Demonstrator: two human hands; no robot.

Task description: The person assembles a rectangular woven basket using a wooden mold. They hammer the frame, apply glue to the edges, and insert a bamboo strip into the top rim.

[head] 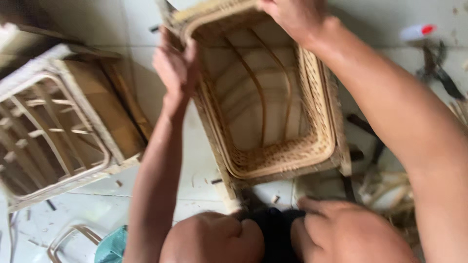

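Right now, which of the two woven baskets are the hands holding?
The middle basket, gripped at its far rim by the left hand and right hand. The other basket sits untouched at the left.

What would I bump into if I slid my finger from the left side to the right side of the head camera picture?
Finished wicker crate → left hand → half-woven rattan basket → right hand → dark hand tools on the floor.

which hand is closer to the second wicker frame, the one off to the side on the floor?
Left. The left hand grips the near-side rim of the rattan basket being held, on the side facing the second wicker frame. The right hand holds the basket's top rim, farther away.
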